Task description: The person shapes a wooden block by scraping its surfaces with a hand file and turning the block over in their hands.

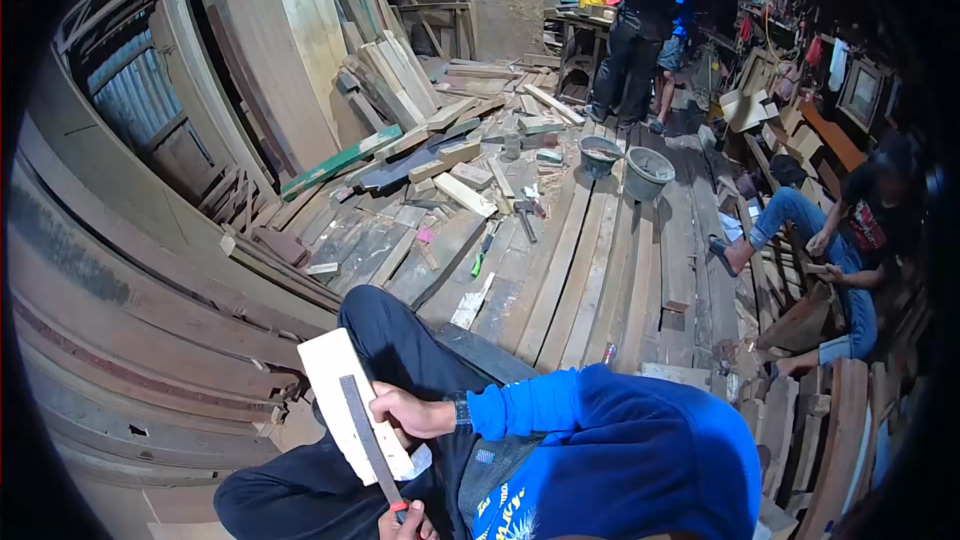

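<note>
A pale wooden block [330, 365] lies tilted over my crossed legs. My left hand [405, 528], at the bottom edge of the view, is closed round the red handle of a long dark file [367, 430]. The file's flat blade lies along the upper face of the block. My right hand [412, 413], in a blue sleeve, grips the block's right edge, with its fingers partly hidden behind the wood. A small white piece [421, 460] shows beside the block's lower right corner.
Wood offcuts [465, 195], a hammer [525, 222] and a green-handled tool [483, 250] lie on the plank floor ahead. Two buckets [648, 175] stand beyond. A seated person [850, 230] is at the right; two people stand at the back. Boards [270, 60] lean at left.
</note>
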Tool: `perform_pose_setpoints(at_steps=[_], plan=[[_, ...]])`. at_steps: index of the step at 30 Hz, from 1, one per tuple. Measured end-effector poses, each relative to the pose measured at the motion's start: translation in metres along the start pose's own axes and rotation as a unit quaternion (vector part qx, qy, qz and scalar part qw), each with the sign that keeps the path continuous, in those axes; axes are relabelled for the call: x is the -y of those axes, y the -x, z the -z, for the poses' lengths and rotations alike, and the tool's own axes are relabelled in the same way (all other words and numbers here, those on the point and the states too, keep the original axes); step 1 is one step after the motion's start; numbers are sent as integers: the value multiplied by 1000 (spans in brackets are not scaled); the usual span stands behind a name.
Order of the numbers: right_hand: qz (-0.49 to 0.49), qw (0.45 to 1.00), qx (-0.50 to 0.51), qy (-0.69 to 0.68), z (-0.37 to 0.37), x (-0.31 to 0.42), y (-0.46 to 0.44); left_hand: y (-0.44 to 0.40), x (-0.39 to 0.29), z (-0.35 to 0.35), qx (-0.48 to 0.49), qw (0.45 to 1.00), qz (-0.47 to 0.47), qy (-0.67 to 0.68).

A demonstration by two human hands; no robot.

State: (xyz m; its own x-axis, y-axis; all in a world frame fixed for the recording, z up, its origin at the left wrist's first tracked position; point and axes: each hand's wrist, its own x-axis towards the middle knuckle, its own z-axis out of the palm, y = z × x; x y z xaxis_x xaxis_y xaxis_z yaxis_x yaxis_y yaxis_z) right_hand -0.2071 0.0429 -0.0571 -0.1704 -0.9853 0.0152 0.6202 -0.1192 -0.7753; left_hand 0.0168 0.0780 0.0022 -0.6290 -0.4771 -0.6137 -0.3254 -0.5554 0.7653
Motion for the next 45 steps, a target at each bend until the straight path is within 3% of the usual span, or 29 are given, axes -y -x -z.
perform_pose_setpoints(at_steps=[4, 7, 9, 11, 13, 17, 24, 25, 29, 33, 35, 36, 45], plan=[[-1, 1000, 1, 9, -1, -4, 1, -2, 2, 3, 7, 1000, 5, -1], [-89, 995, -8, 35, -12, -10, 16, 1, -2, 1, 8, 1000, 18, -2], [-55, 998, 13, 36, -10, -20, 13, 5, -4, -3, -10, 1000, 7, 25], [-97, 995, -10, 5, -13, 3, 16, 0, 5, 4, 2, 999, 3, 37], [-8, 1000, 18, 8, -5, 3, 4, -3, 7, 7, 7, 1000, -2, 15], [18, 1000, 1, -3, 3, -1, -1, 0, 4, 2, 12, 1000, -9, 24], [-98, 995, 3, 14, -7, -24, 12, 4, -2, -1, 15, 1000, -4, 15], [-106, 994, 8, 9, -14, -1, 18, 5, -2, 0, 14, 1000, -3, 16], [10, 1000, 16, 1, 7, -7, -4, 2, -1, 2, 20, 1000, 3, 10], [-8, 1000, 11, 17, -2, -8, 5, 1, 0, 3, 16, 1000, 9, -5], [-105, 994, -15, 21, -7, -15, 14, 3, -2, 0, 12, 1000, -3, 15], [-95, 995, 19, 10, -3, -31, 11, 3, -3, -2, 4, 999, 6, 32], [-17, 1000, -11, 18, -5, 1, 5, 2, -3, -3, 14, 1000, 7, 3]])
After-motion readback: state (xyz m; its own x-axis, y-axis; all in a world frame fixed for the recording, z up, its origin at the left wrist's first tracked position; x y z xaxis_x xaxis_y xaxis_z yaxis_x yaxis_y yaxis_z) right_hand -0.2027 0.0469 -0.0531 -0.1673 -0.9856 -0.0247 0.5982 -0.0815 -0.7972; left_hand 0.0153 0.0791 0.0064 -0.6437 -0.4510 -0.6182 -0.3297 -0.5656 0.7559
